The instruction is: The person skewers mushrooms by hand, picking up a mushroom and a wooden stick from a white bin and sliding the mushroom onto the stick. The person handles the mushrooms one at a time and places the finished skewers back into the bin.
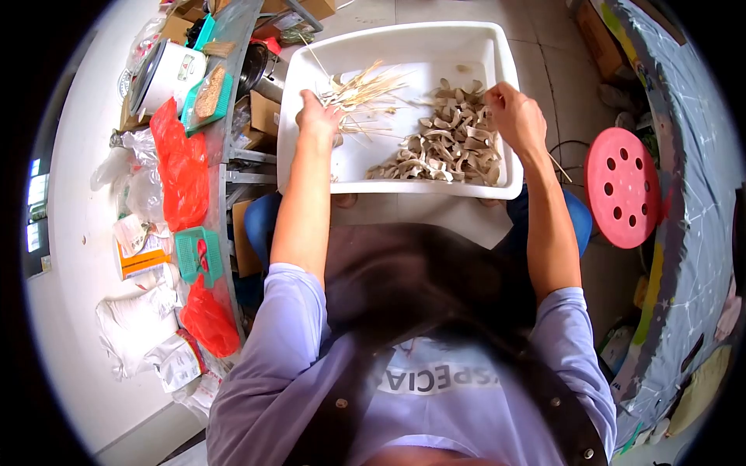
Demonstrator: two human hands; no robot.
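Nearest: 1 dark-brown apron (412, 264). Just beyond, off right, 1 round red plastic stool seat w/ holes (628, 186). Ahead, 1 white rectangular plastic tub (357, 163); in its right half, 1 heap of grey-brown curved pieces (454, 144), too many to count. Farther, R hand (517, 115) over tub's right side by heap, fingers curled in, can't tell if gripping anything; L hand (317, 116) part-closed round 1 bunch of thin straw-coloured dry stalks (365, 89), over tub's left.
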